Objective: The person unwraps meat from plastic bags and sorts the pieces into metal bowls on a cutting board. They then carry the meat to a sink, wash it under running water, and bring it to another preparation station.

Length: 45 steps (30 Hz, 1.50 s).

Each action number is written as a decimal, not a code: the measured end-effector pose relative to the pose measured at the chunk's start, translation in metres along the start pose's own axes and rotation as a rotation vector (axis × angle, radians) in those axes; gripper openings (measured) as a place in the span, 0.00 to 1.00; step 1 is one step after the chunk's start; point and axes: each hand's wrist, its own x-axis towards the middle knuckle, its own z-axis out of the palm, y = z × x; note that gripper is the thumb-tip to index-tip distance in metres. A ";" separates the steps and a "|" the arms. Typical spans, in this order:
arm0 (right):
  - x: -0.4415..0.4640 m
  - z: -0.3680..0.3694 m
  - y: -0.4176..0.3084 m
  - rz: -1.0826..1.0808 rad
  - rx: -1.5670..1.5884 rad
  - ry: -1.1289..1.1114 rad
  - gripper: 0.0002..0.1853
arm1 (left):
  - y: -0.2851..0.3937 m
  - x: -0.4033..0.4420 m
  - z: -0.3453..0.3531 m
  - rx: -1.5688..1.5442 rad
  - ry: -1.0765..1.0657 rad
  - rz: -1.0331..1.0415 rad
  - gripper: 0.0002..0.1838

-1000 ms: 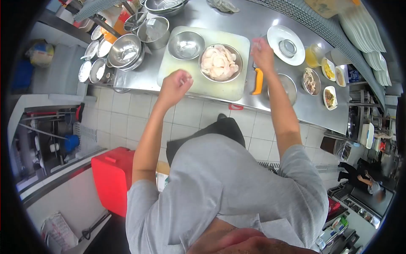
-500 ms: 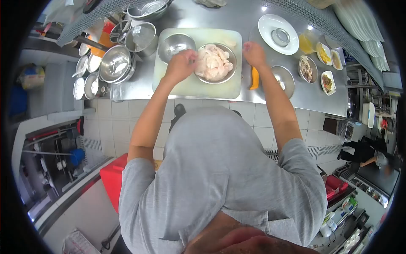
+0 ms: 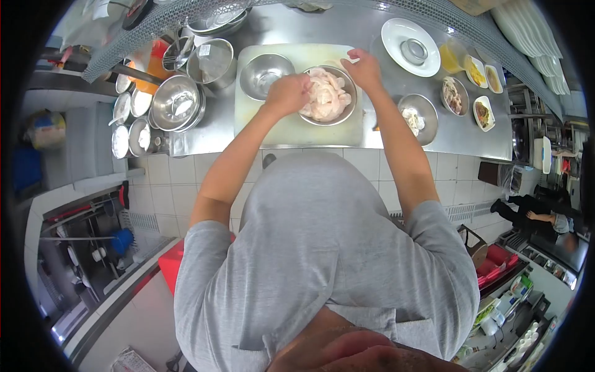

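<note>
A metal bowl (image 3: pixel 352 110) heaped with pale pink raw meat slices (image 3: pixel 326 96) stands on a white cutting board (image 3: pixel 273 127). At its left rim is my left hand (image 3: pixel 288 94), its fingers curled against the edge of the meat; what they hold is hidden. My right hand (image 3: pixel 364 69) hovers at the bowl's upper right, over the board's right edge, thumb and forefinger apart. To the left on the board sits a second metal bowl (image 3: pixel 263 75), with little or nothing in it. My right forearm covers most of an orange handle (image 3: pixel 375 128).
Right of the board are a bowl with white pieces (image 3: pixel 427 127), a white plate (image 3: pixel 396 46) bearing a metal ring, and several small food dishes (image 3: pixel 483 113). Stacked metal bowls (image 3: pixel 176 99) and pots crowd the left. Mesh shelving (image 3: pixel 248 7) hangs along the back. Another person (image 3: pixel 539 214) is far right.
My view has shifted slightly. The left hand has moved right, closer over the meat; the right hand has come left toward the bowl. My right forearm now hides most of the orange handle.
</note>
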 end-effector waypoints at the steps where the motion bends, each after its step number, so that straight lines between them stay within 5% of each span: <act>1: -0.014 -0.016 -0.021 0.004 0.049 -0.089 0.23 | -0.004 0.000 -0.002 -0.108 -0.002 -0.048 0.14; 5: -0.088 -0.040 -0.082 -0.393 -0.152 -0.253 0.28 | -0.009 -0.004 -0.014 -0.324 -0.005 -0.136 0.13; 9: -0.097 -0.008 -0.064 -0.453 -0.322 -0.196 0.32 | 0.004 -0.012 -0.018 -0.186 -0.026 -0.061 0.15; 15: -0.072 -0.017 -0.054 -0.070 0.031 -0.264 0.19 | -0.002 -0.015 -0.008 0.011 -0.033 -0.028 0.16; 21: -0.063 -0.023 -0.037 0.041 0.195 -0.306 0.21 | 0.036 -0.017 -0.029 -0.008 -0.129 -0.130 0.14; 24: -0.069 -0.027 -0.038 -0.133 -0.039 -0.280 0.23 | 0.028 -0.016 -0.007 0.150 -0.022 -0.044 0.16; 27: -0.082 -0.032 -0.047 -0.365 -0.222 -0.070 0.24 | 0.013 -0.014 -0.004 0.047 -0.078 -0.052 0.17; 30: -0.084 -0.040 -0.077 -0.339 -0.073 -0.203 0.24 | -0.004 -0.010 -0.009 -0.243 -0.137 -0.158 0.17; 33: -0.074 0.005 -0.067 -0.645 -0.315 -0.104 0.24 | -0.007 -0.010 -0.005 -0.235 -0.111 -0.166 0.17; 39: -0.058 -0.007 -0.069 -0.250 -0.190 -0.363 0.27 | 0.012 -0.026 -0.019 -0.183 -0.143 -0.166 0.18; 42: -0.051 -0.014 -0.061 -0.160 -0.006 -0.411 0.24 | 0.012 -0.027 0.002 0.100 -0.035 -0.024 0.16; 45: -0.049 -0.023 -0.054 -0.121 0.123 -0.468 0.22 | 0.008 -0.023 0.006 0.011 -0.045 -0.051 0.13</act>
